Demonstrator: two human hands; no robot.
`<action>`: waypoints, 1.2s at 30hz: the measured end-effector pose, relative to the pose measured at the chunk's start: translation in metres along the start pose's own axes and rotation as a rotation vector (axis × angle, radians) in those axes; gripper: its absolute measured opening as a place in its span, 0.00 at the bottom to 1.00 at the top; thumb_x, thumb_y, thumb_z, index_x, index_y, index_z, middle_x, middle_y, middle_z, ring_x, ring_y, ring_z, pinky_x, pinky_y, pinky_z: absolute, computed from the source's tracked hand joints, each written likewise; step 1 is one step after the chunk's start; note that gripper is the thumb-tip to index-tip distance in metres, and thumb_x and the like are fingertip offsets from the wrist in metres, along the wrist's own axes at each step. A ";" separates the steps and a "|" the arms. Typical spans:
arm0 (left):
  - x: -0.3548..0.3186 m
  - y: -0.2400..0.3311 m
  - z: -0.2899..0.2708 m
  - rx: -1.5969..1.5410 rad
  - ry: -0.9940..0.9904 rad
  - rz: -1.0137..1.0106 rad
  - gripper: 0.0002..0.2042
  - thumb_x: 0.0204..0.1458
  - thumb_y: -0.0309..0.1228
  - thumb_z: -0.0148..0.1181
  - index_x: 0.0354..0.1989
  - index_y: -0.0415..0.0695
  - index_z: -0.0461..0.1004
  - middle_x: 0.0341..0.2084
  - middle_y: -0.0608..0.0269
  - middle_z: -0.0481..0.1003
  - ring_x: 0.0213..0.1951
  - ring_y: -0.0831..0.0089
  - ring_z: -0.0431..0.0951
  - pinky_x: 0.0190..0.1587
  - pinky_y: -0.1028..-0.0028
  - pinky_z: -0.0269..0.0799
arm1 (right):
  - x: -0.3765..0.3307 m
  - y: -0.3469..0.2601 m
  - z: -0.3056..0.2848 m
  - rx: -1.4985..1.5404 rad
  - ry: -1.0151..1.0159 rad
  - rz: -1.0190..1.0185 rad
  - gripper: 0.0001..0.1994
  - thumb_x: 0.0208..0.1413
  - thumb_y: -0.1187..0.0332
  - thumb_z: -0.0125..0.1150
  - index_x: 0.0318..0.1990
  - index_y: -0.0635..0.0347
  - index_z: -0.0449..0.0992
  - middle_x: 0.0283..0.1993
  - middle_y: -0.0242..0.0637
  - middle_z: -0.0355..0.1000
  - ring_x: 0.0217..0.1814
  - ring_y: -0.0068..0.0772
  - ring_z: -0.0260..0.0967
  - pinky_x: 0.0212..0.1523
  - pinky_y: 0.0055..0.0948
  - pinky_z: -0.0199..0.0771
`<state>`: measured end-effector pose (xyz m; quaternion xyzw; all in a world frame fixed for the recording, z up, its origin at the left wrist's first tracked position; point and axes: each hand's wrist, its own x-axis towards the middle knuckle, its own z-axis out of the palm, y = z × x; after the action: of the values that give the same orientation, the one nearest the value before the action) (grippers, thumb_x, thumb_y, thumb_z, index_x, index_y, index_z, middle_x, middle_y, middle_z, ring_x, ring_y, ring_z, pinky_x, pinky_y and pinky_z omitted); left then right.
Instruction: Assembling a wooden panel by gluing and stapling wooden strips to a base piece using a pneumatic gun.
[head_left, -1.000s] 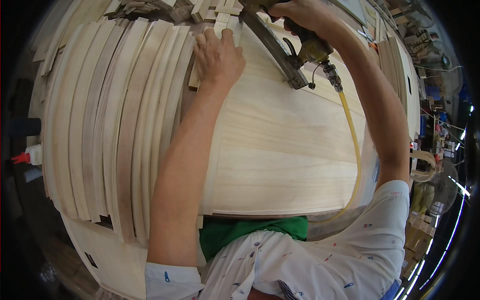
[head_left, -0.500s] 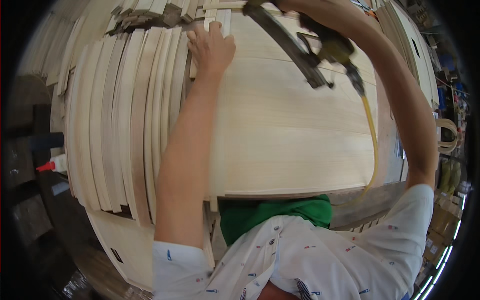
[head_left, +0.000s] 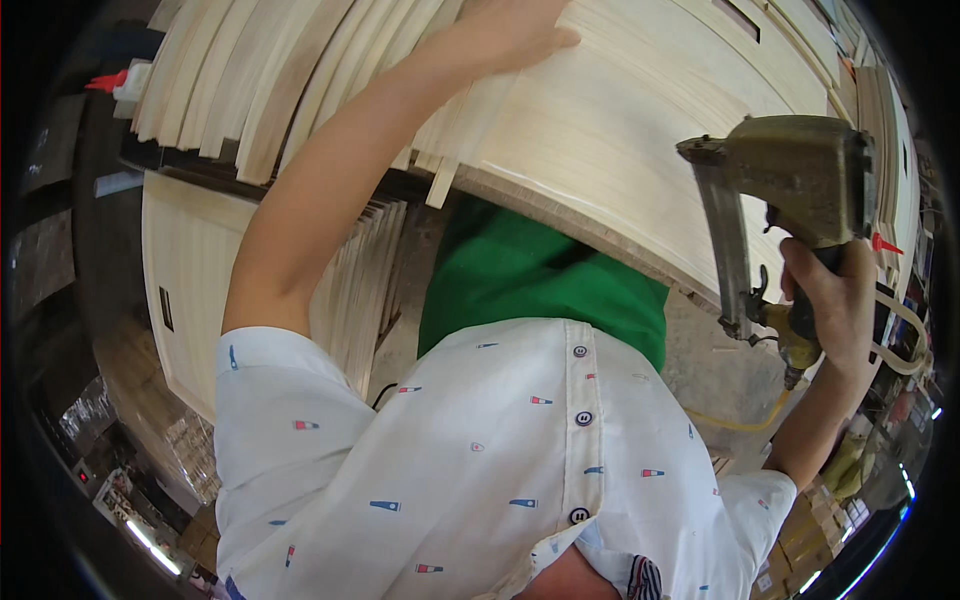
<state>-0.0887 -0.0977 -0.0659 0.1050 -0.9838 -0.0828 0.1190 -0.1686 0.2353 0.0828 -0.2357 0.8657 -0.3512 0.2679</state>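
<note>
My right hand (head_left: 843, 300) is wrapped round the dark grip of a pneumatic nail gun (head_left: 800, 180) at the right. The gun's worn, brownish body is uppermost, and its long magazine points downward, beside the panel's near right edge. A yellow air hose (head_left: 745, 425) trails from it. My left hand (head_left: 510, 35) lies at the upper edge of the view over a pale wooden panel (head_left: 610, 130), its thumb stretched out; the other fingertips are partly cut off. Near that hand, a narrow wooden strip (head_left: 443, 183) sticks out past the panel's near edge.
Several long wooden slats (head_left: 240, 80) lie side by side on the left. Below them stands a stack of panels, the outer panel (head_left: 190, 270) having a dark slot. A white bottle with a red tip (head_left: 130, 82) is at the far left. More boards (head_left: 885, 130) stand at the right.
My right hand has brought the nail gun back from over the panel's far side to the near right and turned it. My left hand has shifted right over the panel. The view has tilted nearer my body.
</note>
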 end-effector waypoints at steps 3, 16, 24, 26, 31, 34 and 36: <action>-0.038 0.002 -0.010 -0.026 0.079 0.071 0.21 0.52 0.38 0.57 0.52 0.39 0.70 0.57 0.39 0.62 0.62 0.44 0.57 0.63 0.52 0.53 | 0.001 -0.011 0.005 -0.005 -0.113 0.003 0.11 0.48 0.70 0.64 0.35 0.69 0.73 0.22 0.31 0.70 0.21 0.19 0.65 0.23 0.21 0.64; -0.034 0.015 -0.005 -0.028 0.164 0.108 0.17 0.56 0.40 0.54 0.54 0.51 0.73 0.60 0.52 0.64 0.65 0.52 0.56 0.64 0.56 0.54 | -0.006 -0.021 0.004 -0.040 -0.102 -0.036 0.11 0.49 0.70 0.63 0.37 0.69 0.73 0.21 0.32 0.70 0.21 0.18 0.65 0.23 0.23 0.65; 0.004 -0.009 0.019 0.051 0.212 0.099 0.16 0.56 0.38 0.54 0.52 0.50 0.74 0.58 0.59 0.67 0.63 0.57 0.60 0.61 0.55 0.55 | -0.005 -0.017 0.010 -0.029 -0.095 -0.016 0.10 0.49 0.71 0.62 0.35 0.69 0.72 0.21 0.32 0.69 0.20 0.19 0.65 0.22 0.22 0.64; 0.007 -0.014 0.023 0.052 0.220 0.090 0.15 0.56 0.38 0.54 0.51 0.50 0.74 0.58 0.61 0.67 0.62 0.58 0.61 0.61 0.55 0.55 | -0.005 -0.013 0.011 0.082 -0.024 -0.029 0.09 0.49 0.72 0.62 0.35 0.69 0.72 0.21 0.31 0.69 0.20 0.18 0.64 0.22 0.21 0.64; 0.016 -0.011 0.020 -0.135 0.280 0.127 0.14 0.52 0.35 0.57 0.42 0.39 0.76 0.53 0.50 0.70 0.59 0.52 0.63 0.59 0.56 0.58 | -0.005 -0.010 0.005 0.043 -0.026 0.021 0.09 0.49 0.72 0.63 0.35 0.69 0.72 0.22 0.31 0.69 0.20 0.18 0.64 0.22 0.20 0.63; 0.010 -0.017 0.027 -0.174 0.457 0.188 0.08 0.50 0.32 0.57 0.31 0.41 0.77 0.44 0.57 0.75 0.52 0.56 0.70 0.55 0.56 0.61 | 0.001 -0.007 0.004 0.025 -0.061 0.023 0.09 0.49 0.72 0.63 0.34 0.68 0.72 0.21 0.32 0.69 0.20 0.18 0.65 0.22 0.20 0.63; 0.012 -0.013 0.022 -0.247 0.407 0.185 0.07 0.48 0.32 0.56 0.29 0.42 0.75 0.40 0.57 0.74 0.48 0.57 0.71 0.53 0.55 0.61 | 0.000 -0.003 0.004 0.022 -0.027 0.013 0.10 0.48 0.72 0.64 0.34 0.69 0.72 0.21 0.33 0.69 0.20 0.19 0.64 0.22 0.20 0.63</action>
<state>-0.1033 -0.1098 -0.0864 0.0138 -0.9274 -0.1680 0.3338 -0.1656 0.2313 0.0822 -0.2319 0.8595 -0.3558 0.2844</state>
